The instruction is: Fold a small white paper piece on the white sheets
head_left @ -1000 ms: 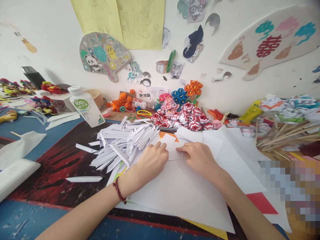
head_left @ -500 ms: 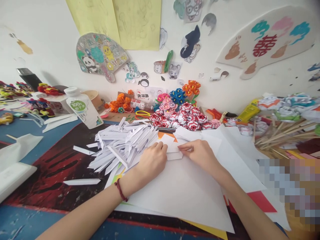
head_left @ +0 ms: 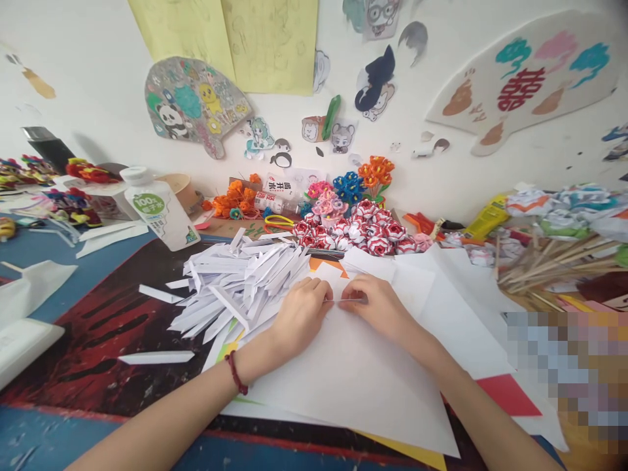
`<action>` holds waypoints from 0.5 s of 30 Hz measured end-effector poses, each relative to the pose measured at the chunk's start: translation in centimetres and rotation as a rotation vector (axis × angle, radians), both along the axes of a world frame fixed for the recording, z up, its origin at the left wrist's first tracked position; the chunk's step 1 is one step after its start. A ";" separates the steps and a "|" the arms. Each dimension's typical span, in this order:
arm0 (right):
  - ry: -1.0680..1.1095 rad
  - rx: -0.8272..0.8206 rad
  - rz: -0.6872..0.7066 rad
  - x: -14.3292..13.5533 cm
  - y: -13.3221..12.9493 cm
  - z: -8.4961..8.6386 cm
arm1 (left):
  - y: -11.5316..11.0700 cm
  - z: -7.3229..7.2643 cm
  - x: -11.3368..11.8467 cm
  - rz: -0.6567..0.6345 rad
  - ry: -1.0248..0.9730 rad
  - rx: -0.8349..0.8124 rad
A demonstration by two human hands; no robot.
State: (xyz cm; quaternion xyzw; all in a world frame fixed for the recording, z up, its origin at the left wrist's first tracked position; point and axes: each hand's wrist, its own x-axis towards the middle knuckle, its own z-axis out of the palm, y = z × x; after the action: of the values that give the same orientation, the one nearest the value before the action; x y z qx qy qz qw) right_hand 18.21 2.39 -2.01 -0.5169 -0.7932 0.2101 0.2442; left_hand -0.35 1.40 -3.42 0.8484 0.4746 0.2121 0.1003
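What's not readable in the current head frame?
- Folds of the small paper: head view, nearly edge-on, ends covered by left hand and right hand.
- Far end of the white object: head view, cut by left edge.
- Whatever's behind the pixelated patch: head view, masked.
- Drawings on the yellow sheets: head view, too faint.

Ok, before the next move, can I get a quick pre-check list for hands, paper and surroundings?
1. Left hand grips the small paper: ok.
2. Right hand grips it too: ok.
3. Crease straight: cannot tell, fingers hide most of it.
4. Large white sheet under the hands: ok.
5. All folded strips in the pile: not ok, a loose strip lies apart.
6. Cap on the white bottle: ok.
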 end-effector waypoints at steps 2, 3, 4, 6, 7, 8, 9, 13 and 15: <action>0.045 -0.030 0.030 -0.1 -0.1 0.1 | 0.1 0.0 0.0 -0.030 -0.025 0.002; 0.066 -0.043 0.030 -0.1 -0.2 0.1 | 0.1 0.0 0.0 -0.042 -0.036 0.001; 0.083 -0.055 0.021 -0.1 -0.2 0.1 | 0.2 0.0 0.0 -0.050 -0.048 -0.001; 0.106 -0.078 -0.004 0.0 -0.3 0.1 | 0.2 0.0 -0.1 -0.059 -0.064 -0.008; 0.116 -0.089 -0.014 0.1 -0.2 0.1 | 0.2 0.1 -0.1 -0.063 -0.067 -0.010; 0.124 -0.101 -0.025 0.2 -0.2 0.1 | 0.3 0.1 -0.1 -0.067 -0.067 -0.011; 0.130 -0.113 -0.035 0.3 -0.1 0.2 | 0.3 0.2 -0.2 -0.070 -0.065 -0.011; 0.138 -0.163 -0.063 0.7 0.0 0.6 | 0.4 0.5 -0.3 -0.074 -0.072 -0.012; 0.132 -0.194 -0.063 0.9 0.1 0.8 | 0.4 0.7 -0.4 -0.076 -0.080 -0.016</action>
State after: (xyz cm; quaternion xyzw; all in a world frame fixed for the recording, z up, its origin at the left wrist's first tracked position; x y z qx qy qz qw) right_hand 19.09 2.51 -1.24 -0.5478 -0.7345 0.3118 0.2514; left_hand -0.71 1.79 -2.73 0.8558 0.4394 0.2379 0.1340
